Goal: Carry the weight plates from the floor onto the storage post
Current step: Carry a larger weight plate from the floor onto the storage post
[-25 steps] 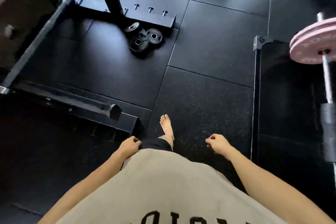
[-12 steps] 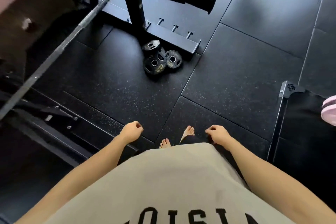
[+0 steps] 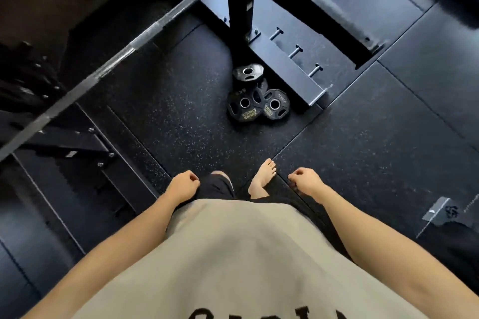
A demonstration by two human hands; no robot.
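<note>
A steel barbell [image 3: 129, 49] crossed the upper left. The left hand [image 3: 183, 185] hung loosely curled and held nothing. Ahead, the weight plates [image 3: 256, 101] lay clustered on the rubber floor [image 3: 168, 101], touching one another, just beside the rack base [image 3: 287, 70] with its short pegs [image 3: 295, 51]. The right hand [image 3: 305, 181], apart from the left, hung likewise loosely curled, holding nothing.

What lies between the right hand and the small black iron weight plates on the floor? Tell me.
In the head view, only bare speckled black rubber floor separates the right hand from the black weight plates; the bare foot sits just beside that stretch.
</note>
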